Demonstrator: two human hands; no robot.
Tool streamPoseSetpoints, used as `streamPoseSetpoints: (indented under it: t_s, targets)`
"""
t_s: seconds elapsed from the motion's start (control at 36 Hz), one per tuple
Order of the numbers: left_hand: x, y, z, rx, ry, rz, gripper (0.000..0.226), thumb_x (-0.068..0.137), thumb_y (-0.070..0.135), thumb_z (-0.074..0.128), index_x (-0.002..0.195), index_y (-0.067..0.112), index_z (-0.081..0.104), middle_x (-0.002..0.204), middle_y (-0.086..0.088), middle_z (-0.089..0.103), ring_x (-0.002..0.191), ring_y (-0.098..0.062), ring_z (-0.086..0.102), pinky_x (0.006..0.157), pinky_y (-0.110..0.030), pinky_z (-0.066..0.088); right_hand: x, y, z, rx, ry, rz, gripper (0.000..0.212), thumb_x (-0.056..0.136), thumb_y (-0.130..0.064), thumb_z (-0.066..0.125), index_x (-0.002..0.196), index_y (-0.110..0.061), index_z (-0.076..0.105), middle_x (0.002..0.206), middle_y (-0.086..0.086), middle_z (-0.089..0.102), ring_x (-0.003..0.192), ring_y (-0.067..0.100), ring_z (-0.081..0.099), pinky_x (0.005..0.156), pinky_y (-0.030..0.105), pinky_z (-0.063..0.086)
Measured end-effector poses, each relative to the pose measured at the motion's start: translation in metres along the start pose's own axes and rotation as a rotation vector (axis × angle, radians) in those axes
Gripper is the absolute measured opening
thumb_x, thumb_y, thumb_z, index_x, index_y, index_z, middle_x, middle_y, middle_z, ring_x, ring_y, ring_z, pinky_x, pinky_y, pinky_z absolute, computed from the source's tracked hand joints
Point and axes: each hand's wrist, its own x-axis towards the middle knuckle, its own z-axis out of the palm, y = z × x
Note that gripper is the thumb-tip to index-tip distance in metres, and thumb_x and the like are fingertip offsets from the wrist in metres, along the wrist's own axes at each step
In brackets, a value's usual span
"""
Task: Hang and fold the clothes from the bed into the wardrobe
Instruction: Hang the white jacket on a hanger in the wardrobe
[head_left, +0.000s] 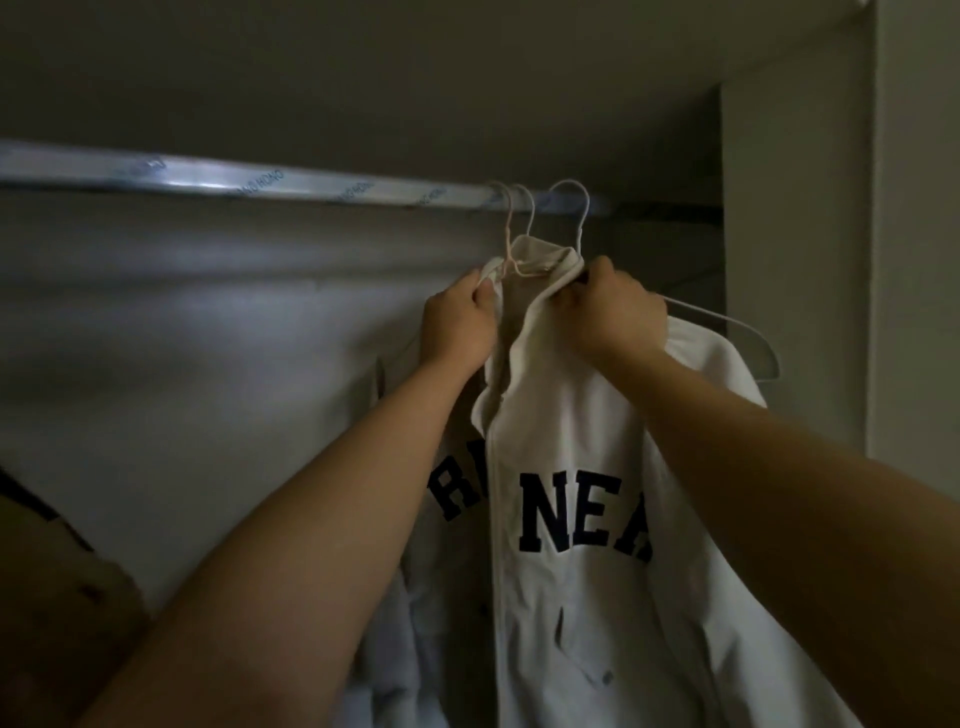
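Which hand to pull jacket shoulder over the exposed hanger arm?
Right, likely: the right hand grips the cream lettered jacket beside the bare white hanger arm; left hand holds its far collar edge.

Both my bare arms reach up, side by side. Left hand (457, 322) and right hand (613, 312) each pinch the jacket (571, 441) collar, fingers curled.

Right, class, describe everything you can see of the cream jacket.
The cream jacket looks like soft, thick cloth, with a stand-up collar, a front opening down the middle and dark block letters across the chest, partly hidden by the forearms. It hangs below the rail, a hanger hook rising from its collar. The left hand and right hand each pinch one side of the collar.
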Motion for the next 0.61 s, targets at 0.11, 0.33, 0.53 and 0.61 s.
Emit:
streamPoseSetpoints:
  t_s: [0.11,0.33,0.53,0.61]
  targets:
    - [-0.014,-0.003,-0.001,0.013,-0.047,0.066,0.040,0.100,0.035,0.045,0.139,0.032,0.053,0.119,-0.001,0.067,0.103,-0.021,0.063,0.082,-0.030,0.049,-0.009,0.005,-0.001,-0.024,0.142,-0.060,0.026,0.098,-0.044,0.044,0.105,-0.020,0.049,0.109,0.011,0.060,0.101,0.031,0.058,0.089,0.045,0.041]
    - [-0.076,-0.028,0.005,-0.105,-0.109,-0.051,0.039,0.084,0.037,0.068,0.121,0.035,0.056,0.119,0.013,0.060,0.106,-0.007,0.058,0.087,-0.029,0.051,-0.079,0.023,0.004,-0.096,0.392,-0.260,0.033,0.088,-0.028,0.052,0.119,-0.016,0.051,0.128,0.016,0.046,0.118,0.035,0.042,0.107,0.050,0.027]
    - [-0.139,-0.053,0.017,-0.214,-0.359,-0.170,0.017,0.099,0.043,0.050,0.085,0.035,0.057,0.073,0.020,0.063,0.063,0.008,0.059,0.058,-0.023,0.042,-0.164,0.056,0.027,-0.220,0.057,-0.454,0.040,0.080,-0.029,0.062,0.117,-0.019,0.051,0.125,0.012,0.046,0.120,0.034,0.041,0.104,0.051,0.027]
    - [-0.160,-0.057,0.017,-0.234,-0.409,-0.183,0.035,0.100,0.049,0.042,0.077,0.026,0.054,0.063,0.009,0.058,0.054,-0.001,0.055,0.054,-0.021,0.042,-0.200,0.066,0.039,-0.097,-0.136,-0.389,0.019,0.088,-0.024,0.060,0.104,-0.014,0.058,0.108,0.010,0.054,0.099,0.030,0.051,0.088,0.043,0.045]
